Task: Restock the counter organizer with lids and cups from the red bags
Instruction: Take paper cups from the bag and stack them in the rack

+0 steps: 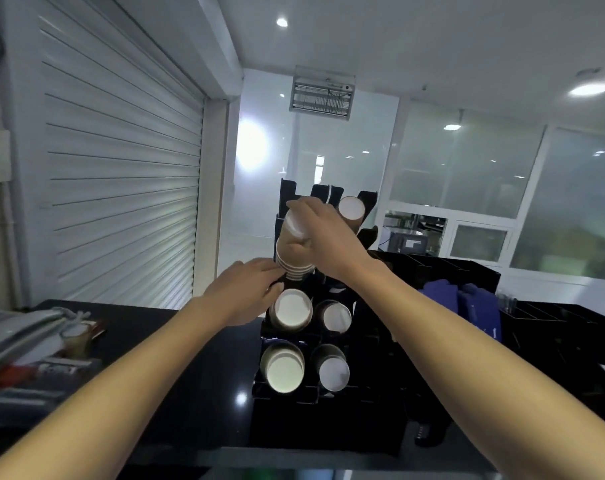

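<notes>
Head view: our right hand (323, 233) grips stack of brown paper cups (294, 249), mouth-down, feeding far left slot of black cup organizer (287, 400); left hand (245, 289), fingers extended, steadies stack's rims for alignment.

A glossy black desk (204, 368) carries the black cup organizer (294, 427), a divided black tray (550, 317), and clutter (27, 344) at left.

1. A right hand (323, 233) grips a stack of brown paper cups (294, 249) above a black counter organizer (328, 407).
2. The left hand (247, 289) touches the stack's lower rims.
3. Four slots below hold cups.
</notes>
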Demonstrator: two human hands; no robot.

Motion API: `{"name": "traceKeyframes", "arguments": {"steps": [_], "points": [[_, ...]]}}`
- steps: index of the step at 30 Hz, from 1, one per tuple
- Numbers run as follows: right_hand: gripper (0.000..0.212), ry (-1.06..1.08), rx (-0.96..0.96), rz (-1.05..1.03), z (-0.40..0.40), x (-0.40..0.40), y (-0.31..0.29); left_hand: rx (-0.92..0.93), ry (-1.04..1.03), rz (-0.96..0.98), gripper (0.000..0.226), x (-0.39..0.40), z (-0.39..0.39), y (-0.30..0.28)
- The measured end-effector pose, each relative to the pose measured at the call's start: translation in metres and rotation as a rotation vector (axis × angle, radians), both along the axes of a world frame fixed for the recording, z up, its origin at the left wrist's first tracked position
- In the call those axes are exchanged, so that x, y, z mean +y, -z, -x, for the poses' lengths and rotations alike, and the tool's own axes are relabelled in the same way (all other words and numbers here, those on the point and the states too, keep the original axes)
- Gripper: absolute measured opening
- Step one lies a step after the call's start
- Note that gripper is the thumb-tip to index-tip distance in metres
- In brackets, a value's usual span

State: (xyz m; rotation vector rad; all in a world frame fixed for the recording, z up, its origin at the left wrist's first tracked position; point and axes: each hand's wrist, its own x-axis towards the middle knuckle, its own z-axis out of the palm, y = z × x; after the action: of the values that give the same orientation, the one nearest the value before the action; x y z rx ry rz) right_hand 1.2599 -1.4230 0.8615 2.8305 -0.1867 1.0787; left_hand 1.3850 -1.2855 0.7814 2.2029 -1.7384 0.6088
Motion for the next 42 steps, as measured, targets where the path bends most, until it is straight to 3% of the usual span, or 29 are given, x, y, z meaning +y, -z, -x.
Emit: {"name": "traceKeyframes", "arguments": {"steps": [11, 20, 23, 35, 39, 42], "points": [[0.068, 0.001, -0.052, 0.011, 0.001, -0.001, 0.013, 0.052, 0.044, 0.079, 0.038, -0.003, -0.005, 0.007], [0.066, 0.063, 0.087, 0.115, -0.003, -0.015, 0.039, 0.08, 0.017, 0.078, 0.044, -0.005, -0.006, 0.009], [0.07, 0.04, 0.15, 0.065, -0.003, -0.021, 0.045, 0.082, 0.019, 0.083, 0.043, -0.005, -0.006, 0.009], [0.028, 0.136, 0.162, 0.096, -0.037, -0.036, 0.045, 0.047, 0.04, 0.09, 0.04, -0.005, -0.007, 0.01], [0.028, 0.16, 0.171, 0.067, -0.035, -0.034, 0.047, 0.057, 0.029, 0.082, 0.04, -0.003, -0.003, 0.011], [0.047, 0.172, 0.253, 0.025, -0.027, -0.023, 0.046, 0.086, 0.026, 0.075, 0.037, -0.001, -0.002, 0.004]]}}
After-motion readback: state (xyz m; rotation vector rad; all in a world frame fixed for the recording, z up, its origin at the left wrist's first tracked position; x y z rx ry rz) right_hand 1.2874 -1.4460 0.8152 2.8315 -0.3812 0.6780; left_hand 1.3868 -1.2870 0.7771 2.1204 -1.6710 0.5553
